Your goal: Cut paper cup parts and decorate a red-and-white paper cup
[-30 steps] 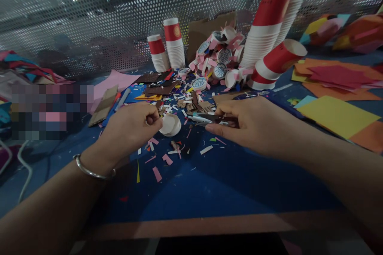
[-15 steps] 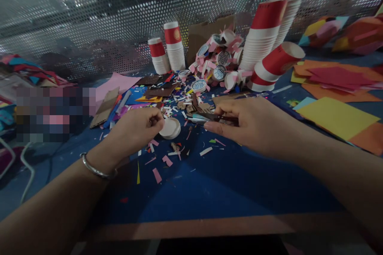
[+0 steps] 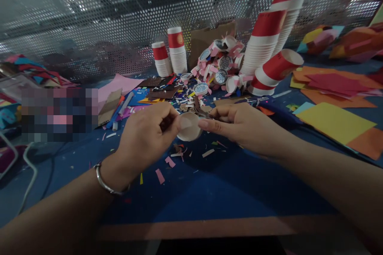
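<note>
Between my hands is a shallow, round white piece that looks like a paper cup bottom, its hollow side facing me. My left hand pinches its left rim between thumb and fingers. In my right hand are dark-handled scissors, mostly hidden by the fingers. The right thumb tip meets the right rim of the cup bottom. Whether the blades touch it I cannot tell. Below lie paper scraps in pink, white and yellow.
Behind stand stacks of red-and-white paper cups, some leaning, beside a heap of decorated cup bottoms. Coloured paper sheets lie at right. Pens and cardboard are at left, below a perforated metal screen.
My left hand has lifted the cup bottom off the table and moved it right, toward the scissors. My right hand has turned slightly, its thumb now at the rim.
</note>
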Tool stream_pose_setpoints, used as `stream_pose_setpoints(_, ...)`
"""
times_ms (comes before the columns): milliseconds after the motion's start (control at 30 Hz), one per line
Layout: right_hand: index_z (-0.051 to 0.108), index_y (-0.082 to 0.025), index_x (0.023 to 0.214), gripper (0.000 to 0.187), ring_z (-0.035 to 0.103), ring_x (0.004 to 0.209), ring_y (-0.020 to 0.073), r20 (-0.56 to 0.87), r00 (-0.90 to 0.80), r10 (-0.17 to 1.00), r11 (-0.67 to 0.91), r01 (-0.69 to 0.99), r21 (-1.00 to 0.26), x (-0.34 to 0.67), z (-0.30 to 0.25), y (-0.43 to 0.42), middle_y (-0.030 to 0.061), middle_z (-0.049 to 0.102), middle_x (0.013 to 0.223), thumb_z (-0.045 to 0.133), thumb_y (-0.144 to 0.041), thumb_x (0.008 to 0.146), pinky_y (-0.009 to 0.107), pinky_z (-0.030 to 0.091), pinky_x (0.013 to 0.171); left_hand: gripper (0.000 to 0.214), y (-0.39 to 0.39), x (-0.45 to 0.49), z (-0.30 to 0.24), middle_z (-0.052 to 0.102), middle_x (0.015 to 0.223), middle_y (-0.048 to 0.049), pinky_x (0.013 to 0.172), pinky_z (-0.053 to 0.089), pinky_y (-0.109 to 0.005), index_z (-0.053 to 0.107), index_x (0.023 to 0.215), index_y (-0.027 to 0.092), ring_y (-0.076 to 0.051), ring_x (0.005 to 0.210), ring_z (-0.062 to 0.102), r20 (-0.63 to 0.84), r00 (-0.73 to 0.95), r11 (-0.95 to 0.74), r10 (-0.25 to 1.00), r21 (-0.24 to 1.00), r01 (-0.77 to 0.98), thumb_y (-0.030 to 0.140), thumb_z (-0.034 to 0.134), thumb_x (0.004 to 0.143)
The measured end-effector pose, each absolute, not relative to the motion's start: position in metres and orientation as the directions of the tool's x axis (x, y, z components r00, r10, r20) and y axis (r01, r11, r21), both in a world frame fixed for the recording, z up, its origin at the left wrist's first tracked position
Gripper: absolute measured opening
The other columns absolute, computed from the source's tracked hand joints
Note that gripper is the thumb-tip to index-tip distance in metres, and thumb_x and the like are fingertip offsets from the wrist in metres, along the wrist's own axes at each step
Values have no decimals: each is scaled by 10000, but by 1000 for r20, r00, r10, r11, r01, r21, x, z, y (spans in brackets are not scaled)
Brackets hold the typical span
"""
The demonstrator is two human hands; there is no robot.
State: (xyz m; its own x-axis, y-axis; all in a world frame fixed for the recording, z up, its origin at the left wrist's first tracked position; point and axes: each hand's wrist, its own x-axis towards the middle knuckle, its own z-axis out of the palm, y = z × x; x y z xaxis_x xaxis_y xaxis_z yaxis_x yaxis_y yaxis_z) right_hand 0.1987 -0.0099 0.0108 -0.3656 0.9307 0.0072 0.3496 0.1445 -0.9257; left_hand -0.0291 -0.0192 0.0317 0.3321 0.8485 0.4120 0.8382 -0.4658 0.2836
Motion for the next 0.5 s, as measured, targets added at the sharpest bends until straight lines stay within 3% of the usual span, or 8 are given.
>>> stream_pose_setpoints(100,701,-166,854,490,351,554,89,5,-423,906,106,214,-971,196,10,-12,-47,505,668,766,-649,799,252,233,494,157,-24,-27,30,664,722,5,636,438,-310,612,784,212,-156,667,601,512,376,-521,772,171,836,269,595,929)
stream_pose_setpoints(167,687,-164,845,477,332,534,79,27,-433,901,107,161,-981,196,11,-13,-55,495,659,774,-631,796,250,233,490,152,-25,-27,28,673,744,2,665,465,-313,607,788,215,-160,694,616,537,364,-528,761,189,828,259,591,933)
stream_pose_setpoints(267,663,-168,821,449,299,512,73,59,-421,905,141,167,-976,197,14,-13,-81,414,600,781,-601,806,252,237,492,96,-23,-26,26,723,858,-12,678,519,-305,662,909,218,-169,745,654,460,274,-488,844,449,748,304,626,932)
stream_pose_setpoints(367,672,-166,833,412,317,532,81,88,-433,897,193,205,-960,199,15,-12,-76,409,600,778,-564,833,254,269,508,269,-18,-28,25,752,1050,-46,704,574,-298,688,1120,216,-198,862,706,228,299,-353,927,800,485,384,706,910)
stream_pose_setpoints(433,681,-162,838,393,382,584,98,115,-445,888,225,203,-953,201,15,-10,-50,475,645,784,-541,841,255,305,532,326,-15,-31,26,749,1041,-49,712,587,-284,705,1129,207,-200,882,713,81,414,-227,907,920,318,380,780,864)
stream_pose_setpoints(500,688,-159,846,376,448,655,120,141,-456,879,252,194,-948,202,13,-9,-20,544,712,788,-521,849,257,338,567,317,-13,-34,28,741,976,-35,715,584,-254,723,1077,194,-178,859,704,-7,514,-128,857,966,226,310,847,810)
